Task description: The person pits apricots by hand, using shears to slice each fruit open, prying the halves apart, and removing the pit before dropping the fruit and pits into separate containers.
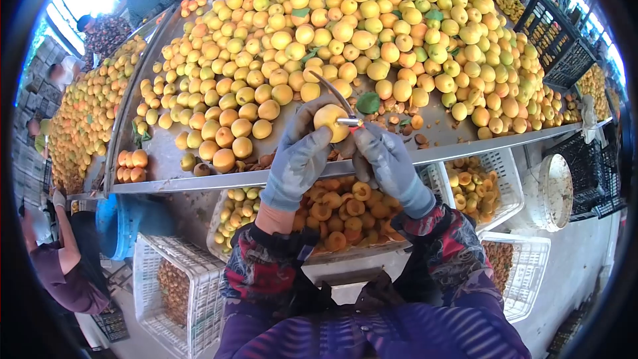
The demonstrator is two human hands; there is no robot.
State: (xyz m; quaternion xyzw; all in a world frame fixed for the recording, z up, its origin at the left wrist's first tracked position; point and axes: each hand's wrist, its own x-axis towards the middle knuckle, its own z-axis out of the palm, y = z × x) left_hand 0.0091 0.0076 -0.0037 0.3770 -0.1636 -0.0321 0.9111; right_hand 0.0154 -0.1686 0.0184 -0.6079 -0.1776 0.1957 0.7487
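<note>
A whole-looking yellow apricot is held in my left hand, which wears a grey-blue glove. My right hand, gloved alike, is closed on a small knife with a curved blade and a metal and red handle. The knife lies against the apricot's right side, its blade pointing up and left. Both hands are above the metal table's front edge. Below them, a container of halved apricots is partly hidden by my hands and sleeves.
A large apricot pile covers the metal table. White crates stand at both sides below it, with a blue bucket left and a white bucket right. Black crates are at right. A person is at left.
</note>
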